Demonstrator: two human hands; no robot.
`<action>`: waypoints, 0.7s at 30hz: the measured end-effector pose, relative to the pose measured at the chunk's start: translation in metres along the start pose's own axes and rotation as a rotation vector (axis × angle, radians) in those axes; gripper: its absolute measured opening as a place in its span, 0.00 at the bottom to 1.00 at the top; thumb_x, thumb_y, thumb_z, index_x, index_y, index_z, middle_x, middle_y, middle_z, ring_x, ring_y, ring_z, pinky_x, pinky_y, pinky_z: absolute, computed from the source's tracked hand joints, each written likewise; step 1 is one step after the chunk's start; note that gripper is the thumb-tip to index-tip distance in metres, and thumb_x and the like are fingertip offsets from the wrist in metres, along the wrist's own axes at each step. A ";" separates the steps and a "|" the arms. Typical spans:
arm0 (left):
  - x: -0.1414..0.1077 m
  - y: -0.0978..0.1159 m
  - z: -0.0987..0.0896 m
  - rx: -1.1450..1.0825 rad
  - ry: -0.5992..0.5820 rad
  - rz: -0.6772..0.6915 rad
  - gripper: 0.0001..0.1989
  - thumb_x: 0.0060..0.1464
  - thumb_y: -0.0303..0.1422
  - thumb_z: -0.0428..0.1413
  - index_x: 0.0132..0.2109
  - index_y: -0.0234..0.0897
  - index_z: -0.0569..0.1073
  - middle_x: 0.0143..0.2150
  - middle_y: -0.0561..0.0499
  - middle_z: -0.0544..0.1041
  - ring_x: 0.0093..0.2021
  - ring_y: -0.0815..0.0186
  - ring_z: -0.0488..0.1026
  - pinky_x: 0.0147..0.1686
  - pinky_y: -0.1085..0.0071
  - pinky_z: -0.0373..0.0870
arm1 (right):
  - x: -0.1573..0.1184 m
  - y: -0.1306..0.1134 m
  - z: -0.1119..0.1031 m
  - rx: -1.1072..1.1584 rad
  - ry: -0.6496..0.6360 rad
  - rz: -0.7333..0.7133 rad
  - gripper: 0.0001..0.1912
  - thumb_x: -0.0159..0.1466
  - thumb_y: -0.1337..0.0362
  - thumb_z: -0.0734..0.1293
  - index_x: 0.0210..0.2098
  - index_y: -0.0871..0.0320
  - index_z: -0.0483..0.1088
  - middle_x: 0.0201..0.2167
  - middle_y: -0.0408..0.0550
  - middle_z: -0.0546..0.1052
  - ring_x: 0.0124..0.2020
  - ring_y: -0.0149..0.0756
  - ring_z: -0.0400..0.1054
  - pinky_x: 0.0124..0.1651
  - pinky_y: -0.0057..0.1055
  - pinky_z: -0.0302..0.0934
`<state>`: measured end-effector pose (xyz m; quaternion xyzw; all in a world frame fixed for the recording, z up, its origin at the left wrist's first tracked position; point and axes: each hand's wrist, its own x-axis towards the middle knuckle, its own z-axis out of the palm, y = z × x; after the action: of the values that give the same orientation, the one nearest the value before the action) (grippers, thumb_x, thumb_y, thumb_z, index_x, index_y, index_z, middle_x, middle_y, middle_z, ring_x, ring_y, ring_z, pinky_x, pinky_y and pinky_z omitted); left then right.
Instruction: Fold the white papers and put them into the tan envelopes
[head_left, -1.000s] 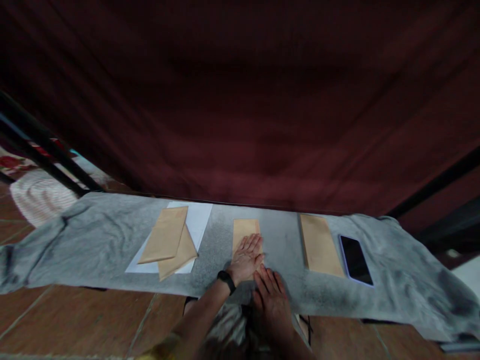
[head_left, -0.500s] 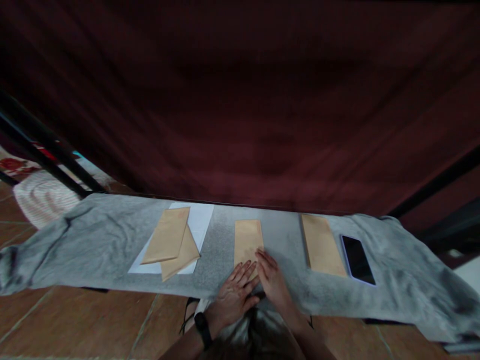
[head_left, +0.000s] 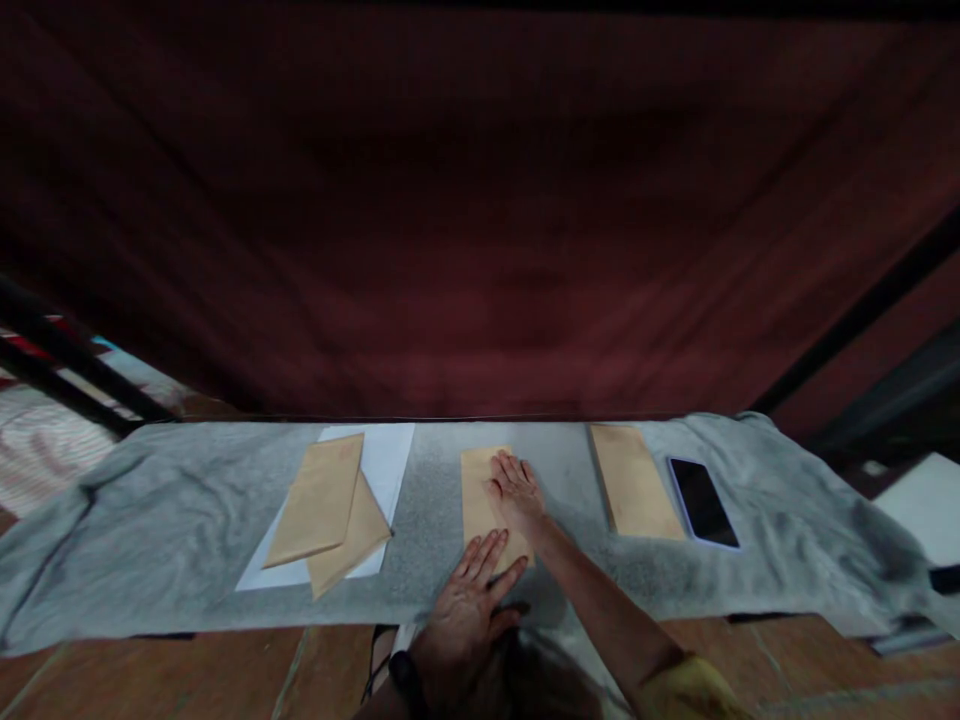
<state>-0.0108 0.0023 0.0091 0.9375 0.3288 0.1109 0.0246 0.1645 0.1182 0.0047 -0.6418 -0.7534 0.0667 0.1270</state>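
Note:
A brown paper envelope [head_left: 477,500] lies upright in front of me on a grey cloth [head_left: 431,570]. My left hand [head_left: 469,600] rests on its near end, fingers spread and laid flat. Farther up, my right hand [head_left: 517,492] presses flat on the far right part of the same envelope, its fingers stretched out. The two hands hide parts of the envelope. A dark band [head_left: 406,680] circles my left wrist.
To the left, brown envelopes [head_left: 319,495] overlap on white paper sheets [head_left: 394,455]. On the right lie a stack of brown envelopes [head_left: 637,485] and a phone [head_left: 705,503] with a pale purple edge. A dark red curtain [head_left: 480,250] hangs behind the cloth-covered surface.
My right hand has slid away from me up the envelope, apart from the left hand. My left hand stays at the near end. The camera view has shifted slightly.

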 end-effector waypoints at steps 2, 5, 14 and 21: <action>0.000 -0.003 0.005 0.019 0.011 0.010 0.35 0.66 0.50 0.50 0.74 0.56 0.47 0.77 0.48 0.48 0.73 0.52 0.55 0.67 0.51 0.60 | 0.005 0.003 -0.002 0.000 0.007 0.016 0.28 0.75 0.58 0.53 0.71 0.58 0.55 0.73 0.54 0.54 0.73 0.44 0.48 0.73 0.49 0.42; -0.001 -0.006 0.009 0.030 0.033 0.013 0.34 0.66 0.47 0.51 0.74 0.56 0.48 0.77 0.48 0.48 0.73 0.52 0.54 0.67 0.51 0.60 | 0.010 0.005 -0.006 0.002 0.019 0.026 0.27 0.75 0.57 0.54 0.71 0.57 0.57 0.72 0.54 0.55 0.73 0.44 0.49 0.73 0.47 0.42; 0.002 0.002 -0.004 -0.022 -0.028 -0.034 0.34 0.63 0.46 0.56 0.72 0.55 0.55 0.76 0.48 0.52 0.73 0.53 0.55 0.68 0.49 0.59 | -0.044 -0.001 -0.011 0.049 0.008 -0.091 0.25 0.76 0.62 0.49 0.68 0.62 0.60 0.70 0.53 0.61 0.72 0.39 0.52 0.73 0.46 0.44; 0.001 0.012 -0.018 -0.078 -0.047 -0.066 0.31 0.63 0.44 0.57 0.70 0.47 0.61 0.75 0.46 0.54 0.74 0.55 0.52 0.71 0.49 0.52 | -0.132 0.007 -0.010 0.078 0.133 -0.238 0.25 0.74 0.64 0.54 0.69 0.58 0.60 0.69 0.54 0.64 0.70 0.41 0.56 0.71 0.49 0.52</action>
<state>-0.0069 -0.0065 0.0279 0.9268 0.3544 0.1005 0.0723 0.1928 -0.0109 -0.0011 -0.5455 -0.8109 0.0375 0.2084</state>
